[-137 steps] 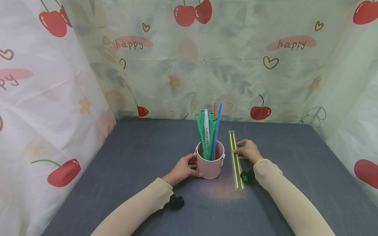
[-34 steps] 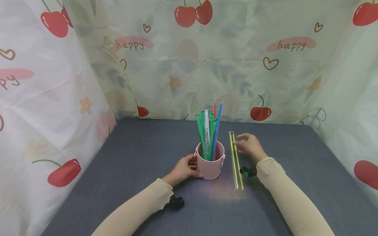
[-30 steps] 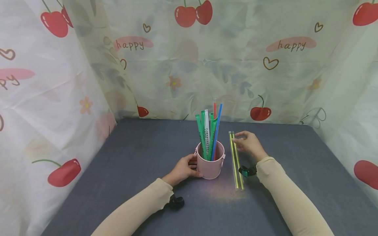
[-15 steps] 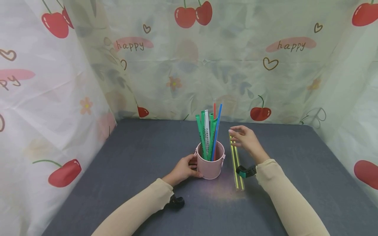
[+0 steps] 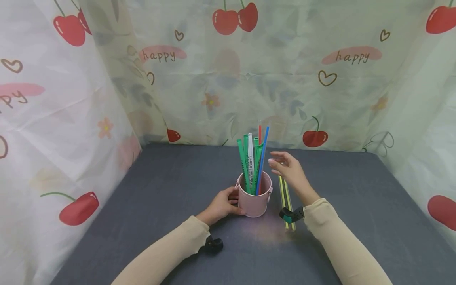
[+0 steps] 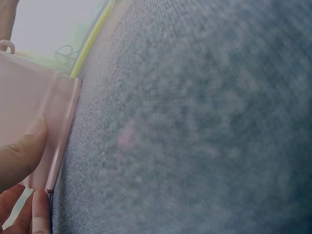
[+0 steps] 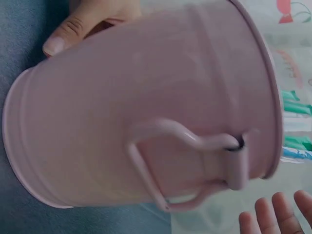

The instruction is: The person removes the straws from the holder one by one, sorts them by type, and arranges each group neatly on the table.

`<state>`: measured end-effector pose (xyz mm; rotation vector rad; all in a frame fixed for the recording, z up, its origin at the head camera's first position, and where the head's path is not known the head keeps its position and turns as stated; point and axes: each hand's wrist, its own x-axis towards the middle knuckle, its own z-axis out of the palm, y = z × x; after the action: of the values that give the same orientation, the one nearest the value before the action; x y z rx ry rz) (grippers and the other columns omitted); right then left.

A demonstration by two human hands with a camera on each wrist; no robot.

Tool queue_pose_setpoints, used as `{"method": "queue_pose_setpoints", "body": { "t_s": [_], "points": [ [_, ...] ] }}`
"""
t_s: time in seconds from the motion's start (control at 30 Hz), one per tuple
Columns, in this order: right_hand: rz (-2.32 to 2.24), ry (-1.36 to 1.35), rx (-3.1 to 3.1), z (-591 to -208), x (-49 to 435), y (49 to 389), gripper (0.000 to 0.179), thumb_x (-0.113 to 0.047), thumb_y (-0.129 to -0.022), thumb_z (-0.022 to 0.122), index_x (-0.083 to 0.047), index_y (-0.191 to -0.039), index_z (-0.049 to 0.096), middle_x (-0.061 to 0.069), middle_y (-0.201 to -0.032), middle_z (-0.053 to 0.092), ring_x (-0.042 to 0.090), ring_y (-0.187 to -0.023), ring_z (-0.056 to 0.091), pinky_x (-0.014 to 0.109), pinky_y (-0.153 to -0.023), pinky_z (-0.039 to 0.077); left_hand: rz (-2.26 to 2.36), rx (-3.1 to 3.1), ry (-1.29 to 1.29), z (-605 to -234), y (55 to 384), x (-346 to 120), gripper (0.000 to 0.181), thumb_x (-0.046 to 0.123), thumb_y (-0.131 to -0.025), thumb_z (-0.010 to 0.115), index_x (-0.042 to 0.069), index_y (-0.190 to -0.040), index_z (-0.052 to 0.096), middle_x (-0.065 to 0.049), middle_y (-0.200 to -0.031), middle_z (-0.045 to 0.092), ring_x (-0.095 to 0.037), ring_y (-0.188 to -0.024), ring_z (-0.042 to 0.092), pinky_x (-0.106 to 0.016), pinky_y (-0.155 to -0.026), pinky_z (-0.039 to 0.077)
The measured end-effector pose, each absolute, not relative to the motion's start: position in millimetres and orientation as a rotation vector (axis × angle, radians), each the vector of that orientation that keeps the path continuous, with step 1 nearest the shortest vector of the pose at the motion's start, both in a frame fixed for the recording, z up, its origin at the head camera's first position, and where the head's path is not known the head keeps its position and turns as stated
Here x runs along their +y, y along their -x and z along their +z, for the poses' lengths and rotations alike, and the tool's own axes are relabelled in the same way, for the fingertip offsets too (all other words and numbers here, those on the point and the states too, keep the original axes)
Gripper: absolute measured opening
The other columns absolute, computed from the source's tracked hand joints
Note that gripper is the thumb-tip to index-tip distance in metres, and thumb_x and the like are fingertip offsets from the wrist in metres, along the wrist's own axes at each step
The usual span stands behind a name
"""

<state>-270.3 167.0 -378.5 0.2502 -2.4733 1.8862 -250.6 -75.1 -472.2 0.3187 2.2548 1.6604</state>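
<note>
A small pink metal bucket (image 5: 253,206) stands upright on the table. My left hand (image 5: 221,206) holds its left side; the left wrist view shows the thumb (image 6: 24,153) against the pink wall. Several wrapped straws lean inside: green ones (image 5: 242,158), a white one (image 5: 250,152), a blue one (image 5: 263,156) and a red one (image 5: 260,134). Two yellow straws (image 5: 286,198) in clear wrappers lie right of the bucket. Over their far ends hovers my right hand (image 5: 291,170), fingers extended and nothing in them. That hand and its wrist camera partly cover the yellow straws.
A dark grey cloth-covered table (image 5: 171,178) lies beneath everything. Behind and at both sides hangs a pale curtain (image 5: 246,91) printed with cherries. The bucket's side handle (image 7: 165,161) hangs at its right side, facing the right wrist camera.
My right hand has gone from the yellow straws' right side to their far ends, then left toward the straws in the bucket. The left hand and bucket stay in place.
</note>
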Motion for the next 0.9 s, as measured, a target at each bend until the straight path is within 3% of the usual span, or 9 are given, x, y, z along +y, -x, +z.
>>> {"method": "queue_pose_setpoints", "body": {
  "t_s": [0.3,0.9],
  "points": [
    [1.909,-0.299,-2.412,-385,158,268,0.047,-0.022,-0.094,0.065,-0.001,-0.134,0.05,0.022,-0.121,0.057,0.031,-0.113,0.061,0.049,-0.098,0.05,1.653,2.261,-0.324,-474,251,-75,0.074,0.003,-0.071,0.085,0.003,-0.136,0.048,-0.013,-0.134,0.056,-0.027,-0.119,0.057,-0.038,-0.096,0.052],
    [1.8,-0.288,-2.459,-393,151,270,0.045,-0.023,-0.09,0.07,-0.004,-0.128,0.055,0.018,-0.12,0.062,0.029,-0.108,0.063,0.03,-0.089,0.054,1.661,2.265,-0.338,-478,253,-75,0.074,0.004,-0.07,0.085,0.004,-0.135,0.05,-0.012,-0.133,0.057,-0.027,-0.117,0.058,-0.038,-0.096,0.053]
  ]
}}
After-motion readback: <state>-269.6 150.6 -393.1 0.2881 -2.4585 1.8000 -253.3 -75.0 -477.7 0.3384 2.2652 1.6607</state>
